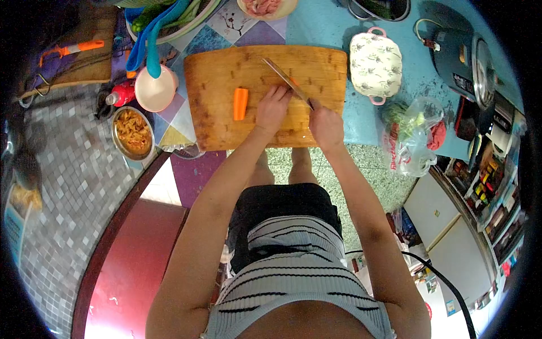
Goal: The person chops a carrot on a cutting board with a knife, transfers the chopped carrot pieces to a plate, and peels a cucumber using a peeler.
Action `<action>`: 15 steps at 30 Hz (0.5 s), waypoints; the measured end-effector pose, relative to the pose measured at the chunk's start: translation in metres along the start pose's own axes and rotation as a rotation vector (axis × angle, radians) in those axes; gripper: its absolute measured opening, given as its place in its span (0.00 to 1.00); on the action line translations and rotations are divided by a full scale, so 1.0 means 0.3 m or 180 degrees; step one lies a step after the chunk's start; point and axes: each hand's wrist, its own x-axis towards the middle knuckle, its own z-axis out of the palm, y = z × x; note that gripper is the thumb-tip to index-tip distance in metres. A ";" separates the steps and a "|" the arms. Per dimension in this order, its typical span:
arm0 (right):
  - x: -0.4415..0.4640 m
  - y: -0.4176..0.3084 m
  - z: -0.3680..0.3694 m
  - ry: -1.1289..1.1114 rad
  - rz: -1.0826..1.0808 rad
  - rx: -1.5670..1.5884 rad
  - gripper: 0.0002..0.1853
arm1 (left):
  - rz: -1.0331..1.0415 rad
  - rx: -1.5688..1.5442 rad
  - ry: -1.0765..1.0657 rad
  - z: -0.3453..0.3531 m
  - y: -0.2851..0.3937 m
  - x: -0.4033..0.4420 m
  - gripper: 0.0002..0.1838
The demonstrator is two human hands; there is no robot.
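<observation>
A wooden cutting board [214, 68] lies in front of me. My right hand [326, 125] is closed around the handle of a kitchen knife [282, 77], whose blade slants up and left across the board. Close against the blade, my left hand [272, 110] has its fingers bent and pressed down on a carrot piece [294, 82]. Only a bit of its orange shows beside the blade; the fingers hide the rest. Another length of peeled carrot [240, 104] lies upright in view, left of my left hand and apart from it.
Left of the board are a white bowl [148, 95] and a metal bowl of food [133, 131]. At right sit a patterned dish [375, 65], a plastic bag with greens [415, 135] and a dark cooker [456, 56]. An orange-handled peeler [82, 47] lies far left.
</observation>
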 end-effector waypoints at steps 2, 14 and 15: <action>0.004 -0.005 -0.013 0.0031 -0.0094 0.0091 0.07 | 0.0066 -0.0019 0.0090 -0.003 0.002 0.006 0.17; 0.102 0.062 0.110 0.0467 -0.0299 0.0660 0.10 | 0.0074 -0.0339 0.0148 -0.003 -0.014 0.017 0.18; 0.088 0.057 0.096 0.0459 -0.0292 0.0656 0.10 | 0.0226 -0.0220 0.0172 0.003 -0.019 0.016 0.17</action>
